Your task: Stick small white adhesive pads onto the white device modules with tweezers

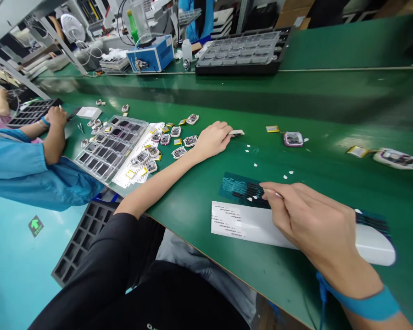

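Note:
My left hand point(211, 139) reaches out over the green bench and pinches a small flat part point(236, 133) at its fingertips. My right hand point(309, 220) is closed on thin tweezers point(273, 194), whose tip rests on a dark label sheet point(241, 187). Under that hand lies a white printed sheet point(242, 223). A blue wrist strap point(368, 302) circles my right wrist. Small white bits of paper point(254, 165) lie scattered between my hands.
A clear tray point(106, 146) and several small devices point(165, 139) lie left of my left hand. Further devices point(293, 139) point(395, 158) and yellow parts point(272, 129) sit to the right. A co-worker's arm point(53, 137) in blue rests at the left. A black tray point(242, 52) and blue box point(153, 54) stand behind.

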Tool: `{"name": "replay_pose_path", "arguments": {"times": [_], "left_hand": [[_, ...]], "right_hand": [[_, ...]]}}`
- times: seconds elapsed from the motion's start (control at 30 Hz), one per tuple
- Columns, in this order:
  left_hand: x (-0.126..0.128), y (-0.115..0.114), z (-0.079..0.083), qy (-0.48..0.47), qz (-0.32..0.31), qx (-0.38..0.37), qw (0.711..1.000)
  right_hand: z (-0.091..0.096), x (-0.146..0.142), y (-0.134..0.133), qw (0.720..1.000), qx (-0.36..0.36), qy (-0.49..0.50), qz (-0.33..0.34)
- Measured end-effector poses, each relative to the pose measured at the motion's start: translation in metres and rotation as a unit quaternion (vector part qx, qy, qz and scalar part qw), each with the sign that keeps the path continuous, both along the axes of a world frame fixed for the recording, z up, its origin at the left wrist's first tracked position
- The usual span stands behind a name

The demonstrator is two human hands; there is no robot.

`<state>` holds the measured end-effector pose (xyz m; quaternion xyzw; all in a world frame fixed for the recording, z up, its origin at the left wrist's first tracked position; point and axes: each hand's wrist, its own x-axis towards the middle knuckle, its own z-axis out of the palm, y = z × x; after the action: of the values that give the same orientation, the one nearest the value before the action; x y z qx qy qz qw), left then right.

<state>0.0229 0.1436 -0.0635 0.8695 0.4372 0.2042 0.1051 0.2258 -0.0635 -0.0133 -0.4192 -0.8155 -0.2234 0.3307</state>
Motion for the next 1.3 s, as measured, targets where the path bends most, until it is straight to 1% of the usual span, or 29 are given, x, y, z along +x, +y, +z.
{"name": "replay_pose_path", "arguments": {"times": [0.1, 0.2, 0.3, 0.37, 0.47, 0.53, 0.63, 0.7, 0.73, 0.8, 0.87, 0.93, 1.0, 1.03, 1.13, 1.17, 1.23, 1.3], "left_hand": [[0.002, 0.014, -0.002, -0.03, 0.038, -0.014, 0.999], [-0.002, 0.02, -0.003, -0.066, 0.052, -0.028, 0.996], [-0.005, 0.013, -0.001, -0.093, 0.029, -0.039, 0.995], [-0.004, 0.006, 0.0, -0.101, -0.011, -0.049, 0.994], [0.005, -0.002, 0.0, -0.119, -0.059, -0.064, 0.989], [0.014, -0.002, -0.001, -0.142, -0.063, -0.073, 0.985], [0.024, 0.004, -0.004, -0.201, -0.043, -0.099, 0.974], [0.027, 0.009, -0.004, -0.255, -0.028, -0.124, 0.958], [0.027, 0.011, -0.004, -0.292, -0.02, -0.145, 0.945], [0.026, 0.011, 0.0, -0.377, -0.002, -0.193, 0.906], [0.025, 0.006, 0.007, -0.451, 0.012, -0.227, 0.863], [0.024, -0.006, 0.016, -0.479, 0.013, -0.235, 0.846], [0.023, -0.027, 0.027, -0.476, -0.004, -0.253, 0.842], [0.021, -0.041, 0.033, -0.469, -0.025, -0.269, 0.841], [0.015, -0.087, 0.046, -0.429, -0.126, -0.325, 0.833], [0.013, -0.101, 0.048, -0.423, -0.154, -0.338, 0.827], [0.008, -0.125, 0.052, -0.412, -0.179, -0.366, 0.815], [0.006, -0.139, 0.053, -0.408, -0.185, -0.395, 0.802]], "right_hand": [[0.0, -0.001, 0.0, 1.0, -0.001, 0.0, 0.0], [0.0, -0.002, 0.0, 1.0, -0.004, -0.001, 0.004], [0.001, -0.002, 0.001, 1.0, -0.008, -0.001, 0.006], [0.001, -0.001, 0.001, 1.0, -0.012, -0.001, 0.002], [0.001, -0.001, 0.001, 1.0, -0.023, -0.005, -0.002], [0.001, -0.001, 0.001, 1.0, -0.025, -0.006, -0.001], [0.001, -0.001, 0.001, 1.0, -0.019, -0.005, 0.005], [0.001, -0.001, 0.001, 1.0, -0.014, -0.006, 0.01], [0.001, -0.001, 0.001, 1.0, -0.012, -0.007, 0.011], [0.001, -0.001, 0.001, 1.0, -0.01, -0.008, 0.01], [0.001, -0.001, 0.001, 1.0, -0.01, -0.008, 0.006], [0.001, -0.001, 0.001, 1.0, -0.01, -0.004, 0.0], [0.001, -0.001, 0.001, 1.0, -0.007, 0.005, -0.007], [0.002, -0.001, 0.001, 1.0, -0.003, 0.013, -0.011], [0.003, -0.002, -0.001, 0.998, 0.006, 0.049, -0.025], [0.004, -0.003, -0.002, 0.998, 0.002, 0.06, -0.029], [0.004, -0.005, -0.004, 0.996, -0.014, 0.074, -0.037], [0.003, -0.007, -0.005, 0.996, -0.03, 0.076, -0.04]]}}
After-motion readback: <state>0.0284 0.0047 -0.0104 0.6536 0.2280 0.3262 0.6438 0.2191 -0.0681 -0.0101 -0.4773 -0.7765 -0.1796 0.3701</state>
